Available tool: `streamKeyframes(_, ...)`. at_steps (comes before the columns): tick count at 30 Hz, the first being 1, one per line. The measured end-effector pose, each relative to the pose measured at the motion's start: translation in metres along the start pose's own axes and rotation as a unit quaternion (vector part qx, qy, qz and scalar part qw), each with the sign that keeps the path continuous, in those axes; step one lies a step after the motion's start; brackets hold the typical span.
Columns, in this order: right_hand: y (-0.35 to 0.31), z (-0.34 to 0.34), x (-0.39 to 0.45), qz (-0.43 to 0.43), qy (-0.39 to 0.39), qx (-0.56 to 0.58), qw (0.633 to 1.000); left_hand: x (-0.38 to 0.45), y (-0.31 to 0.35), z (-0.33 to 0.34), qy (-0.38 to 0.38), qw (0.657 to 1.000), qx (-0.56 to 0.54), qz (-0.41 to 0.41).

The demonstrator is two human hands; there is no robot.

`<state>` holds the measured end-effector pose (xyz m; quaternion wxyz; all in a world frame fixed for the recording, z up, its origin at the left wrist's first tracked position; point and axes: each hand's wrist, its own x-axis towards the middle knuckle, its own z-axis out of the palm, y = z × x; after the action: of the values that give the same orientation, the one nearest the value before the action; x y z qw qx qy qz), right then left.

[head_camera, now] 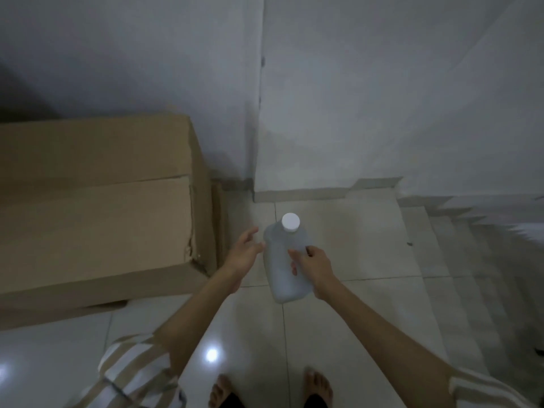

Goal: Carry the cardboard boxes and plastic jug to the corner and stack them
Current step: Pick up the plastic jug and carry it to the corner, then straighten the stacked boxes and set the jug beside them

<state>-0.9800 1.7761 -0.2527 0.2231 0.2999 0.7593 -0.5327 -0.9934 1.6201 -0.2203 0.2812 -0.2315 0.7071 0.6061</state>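
Between both hands, plastic jug [282, 260]: right fingers [297, 256] gripping it, left fingers [250, 235] spread beside.

The glossy tiled floor [368, 254] carries stacked cardboard boxes [97, 219], apparently two, against the wall.

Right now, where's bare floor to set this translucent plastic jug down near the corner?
Bare pale floor tiles lie right of the big brown cardboard box, from the wall skirting to the stair edge. The translucent plastic jug, held by the right hand, hangs over them. The left side is crowded by boxes.
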Motion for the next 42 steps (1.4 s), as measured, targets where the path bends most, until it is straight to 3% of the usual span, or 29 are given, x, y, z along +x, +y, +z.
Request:
streamKeyframes(6,0.01,0.035,0.085,-0.017,-0.012,0.005,1.0,0.069,-0.036,0.0,0.083,0.995,-0.042,0.034)
streamKeyframes(18,0.013,0.074,0.155,-0.008,-0.056,-0.003,0.998,0.102,-0.045,-0.002,0.126,0.986,-0.088,0.066)
streamKeyframes(23,-0.017,0.05,0.115,0.023,-0.082,-0.04,0.996,0.061,-0.025,0.001,0.123,0.988,-0.052,0.079)
streamKeyframes(29,-0.087,0.009,0.035,0.014,-0.081,0.026,0.996,-0.041,0.041,-0.001,0.15,0.98,0.043,0.126)
streamKeyframes(33,-0.147,-0.01,-0.035,-0.009,-0.091,0.052,0.994,-0.114,0.097,-0.029,0.17,0.973,0.023,0.157)
streamKeyframes(37,-0.189,0.004,-0.097,-0.064,-0.131,0.048,0.988,-0.172,0.13,-0.076,0.199,0.966,-0.01,0.163)
streamKeyframes(42,-0.219,0.057,-0.173,-0.107,-0.181,0.042,0.977,-0.225,0.111,-0.142,0.232,0.965,-0.022,0.121)
